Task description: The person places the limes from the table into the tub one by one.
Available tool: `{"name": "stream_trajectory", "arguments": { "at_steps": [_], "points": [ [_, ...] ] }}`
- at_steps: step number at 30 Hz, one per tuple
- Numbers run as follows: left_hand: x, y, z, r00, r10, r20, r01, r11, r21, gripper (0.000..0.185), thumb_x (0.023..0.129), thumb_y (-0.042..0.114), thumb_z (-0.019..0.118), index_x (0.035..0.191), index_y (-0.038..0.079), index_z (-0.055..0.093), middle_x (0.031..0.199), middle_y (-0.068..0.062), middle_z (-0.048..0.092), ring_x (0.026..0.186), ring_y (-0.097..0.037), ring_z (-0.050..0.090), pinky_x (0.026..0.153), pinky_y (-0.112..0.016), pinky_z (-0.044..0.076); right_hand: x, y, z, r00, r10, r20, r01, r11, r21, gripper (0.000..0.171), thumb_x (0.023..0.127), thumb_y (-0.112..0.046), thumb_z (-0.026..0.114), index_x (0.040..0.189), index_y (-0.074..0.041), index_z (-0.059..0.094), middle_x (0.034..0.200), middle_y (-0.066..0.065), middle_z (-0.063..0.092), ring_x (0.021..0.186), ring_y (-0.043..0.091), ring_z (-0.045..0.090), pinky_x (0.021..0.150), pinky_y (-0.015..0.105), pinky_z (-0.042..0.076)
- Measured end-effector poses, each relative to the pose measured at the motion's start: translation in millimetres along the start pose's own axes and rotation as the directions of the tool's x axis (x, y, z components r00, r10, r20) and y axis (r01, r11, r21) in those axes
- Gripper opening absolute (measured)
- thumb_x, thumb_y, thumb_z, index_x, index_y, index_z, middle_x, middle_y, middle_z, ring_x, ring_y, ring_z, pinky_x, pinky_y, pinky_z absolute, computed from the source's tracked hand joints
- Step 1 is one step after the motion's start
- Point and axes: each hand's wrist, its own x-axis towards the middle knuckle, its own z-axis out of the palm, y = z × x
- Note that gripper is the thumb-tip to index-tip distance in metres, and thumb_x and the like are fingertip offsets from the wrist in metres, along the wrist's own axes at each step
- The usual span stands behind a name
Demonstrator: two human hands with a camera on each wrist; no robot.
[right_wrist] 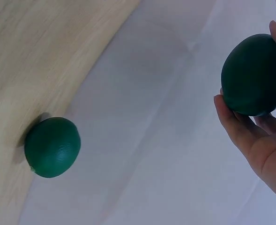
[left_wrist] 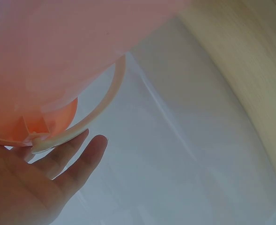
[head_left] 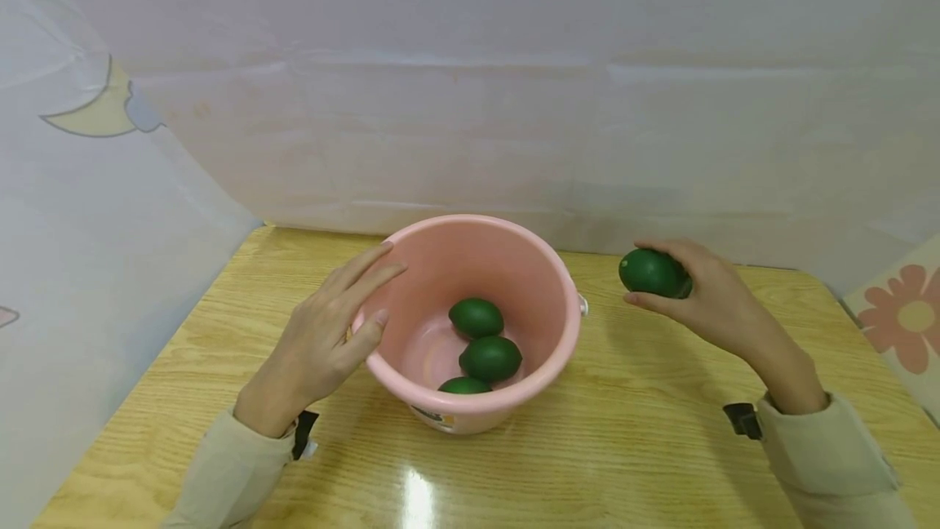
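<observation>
A pink bucket (head_left: 547, 349) stands on the wooden table, with three dark green limes visible inside, one of them a lime (head_left: 476, 318) toward the back. My left hand (head_left: 312, 341) rests at the bucket's left rim, its fingers extended over the edge. In the left wrist view the fingers (left_wrist: 81, 164) lie close beside the bucket's pale handle (left_wrist: 102, 101). To the right of the bucket, my right hand (head_left: 723, 308) grips another lime (head_left: 654, 273) between thumb and fingers, above the table. The right wrist view also shows a loose lime (right_wrist: 52, 147) on the table.
The wooden table (head_left: 602, 464) meets a pale cloth backdrop (head_left: 470, 104) behind the bucket. More cloth with printed shapes hangs at the left and right sides. A white knob (head_left: 583, 305) sticks out from the bucket's right side.
</observation>
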Motion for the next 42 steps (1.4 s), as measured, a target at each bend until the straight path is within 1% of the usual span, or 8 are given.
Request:
{"name": "stream_trajectory", "arguments": {
  "at_steps": [2, 7, 13, 20, 25, 29, 35, 42],
  "points": [
    [0.0, -0.1, 0.0, 1.0, 0.0, 0.001, 0.0, 1.0, 0.0, 0.054, 0.092, 0.02, 0.05, 0.146, 0.021, 0.05, 0.158, -0.001, 0.038, 0.142, -0.027, 0.042, 0.096, -0.06, 0.047, -1, -5, -1, 1.0, 0.0, -0.006, 0.0, 1.0, 0.001, 0.068, 0.078, -0.026, 0.084, 0.138, -0.011, 0.057, 0.13, 0.018, 0.061, 0.107, 0.036, 0.061, 0.074, 0.035, 0.053],
    [0.0, -0.4, 0.0, 1.0, 0.002, 0.001, -0.002, 1.0, -0.002, 0.054, 0.092, 0.02, 0.05, 0.146, 0.021, 0.05, 0.159, -0.001, 0.038, 0.143, -0.027, 0.042, 0.096, -0.06, 0.047, -2, -15, -4, 0.998, -0.053, -0.015, 0.053, 0.999, -0.005, 0.069, 0.078, -0.026, 0.084, 0.139, -0.013, 0.056, 0.131, 0.018, 0.06, 0.107, 0.035, 0.061, 0.071, 0.024, 0.051],
    [0.0, -0.5, 0.3, 1.0, 0.004, -0.003, -0.004, 1.0, -0.002, 0.053, 0.092, 0.02, 0.051, 0.145, 0.02, 0.051, 0.158, -0.001, 0.039, 0.142, -0.027, 0.042, 0.097, -0.06, 0.047, -4, -29, -7, 0.997, -0.065, -0.036, 0.066, 0.998, 0.017, 0.07, 0.075, -0.023, 0.086, 0.139, -0.019, 0.057, 0.131, 0.014, 0.061, 0.107, 0.032, 0.062, 0.072, 0.022, 0.051],
    [0.2, -0.4, 0.1, 1.0, -0.003, 0.005, 0.003, 1.0, -0.005, 0.054, 0.092, 0.021, 0.05, 0.146, 0.021, 0.05, 0.159, -0.001, 0.038, 0.143, -0.027, 0.041, 0.097, -0.06, 0.047, -5, -43, -10, 0.994, -0.091, -0.062, 0.092, 0.996, 0.01, 0.07, 0.074, -0.019, 0.087, 0.138, -0.02, 0.058, 0.13, 0.01, 0.062, 0.106, 0.028, 0.063, 0.074, 0.02, 0.051],
    [-0.3, 0.2, -0.2, 1.0, -0.005, 0.007, 0.005, 1.0, 0.001, 0.053, 0.093, 0.022, 0.05, 0.146, 0.021, 0.05, 0.159, -0.001, 0.038, 0.143, -0.028, 0.041, 0.096, -0.061, 0.047, -5, -55, -13, 0.99, -0.117, -0.073, 0.118, 0.993, 0.014, 0.069, 0.073, -0.02, 0.088, 0.137, -0.021, 0.059, 0.13, 0.008, 0.063, 0.108, 0.025, 0.063, 0.076, 0.013, 0.048],
    [-0.5, 0.5, -0.4, 1.0, -0.006, 0.007, 0.006, 1.0, 0.002, 0.053, 0.093, 0.022, 0.05, 0.146, 0.021, 0.05, 0.159, -0.001, 0.038, 0.143, -0.028, 0.041, 0.097, -0.061, 0.047, -4, -65, -14, 0.982, -0.167, -0.091, 0.168, 0.986, 0.009, 0.07, 0.072, -0.02, 0.089, 0.135, -0.022, 0.06, 0.127, 0.004, 0.065, 0.108, 0.018, 0.061, 0.079, 0.008, 0.044],
    [-0.4, 0.8, -0.7, 1.0, -0.009, 0.009, 0.009, 1.0, 0.001, 0.053, 0.093, 0.022, 0.05, 0.146, 0.02, 0.05, 0.159, -0.002, 0.038, 0.143, -0.028, 0.041, 0.097, -0.062, 0.046, -1, -76, -13, 0.964, -0.243, -0.107, 0.244, 0.97, -0.008, 0.071, 0.069, -0.019, 0.09, 0.134, -0.021, 0.061, 0.123, -0.001, 0.066, 0.107, 0.006, 0.058, 0.082, 0.007, 0.043],
    [-0.3, 1.3, -0.8, 1.0, -0.02, 0.011, 0.02, 1.0, 0.005, 0.053, 0.093, 0.021, 0.05, 0.146, 0.021, 0.05, 0.159, -0.002, 0.038, 0.143, -0.029, 0.041, 0.097, -0.061, 0.046, 5, -85, -11, 0.953, -0.281, -0.111, 0.283, 0.959, -0.001, 0.07, 0.068, -0.019, 0.091, 0.132, -0.018, 0.062, 0.122, -0.001, 0.066, 0.108, 0.01, 0.059, 0.084, 0.008, 0.044]
  ]
}}
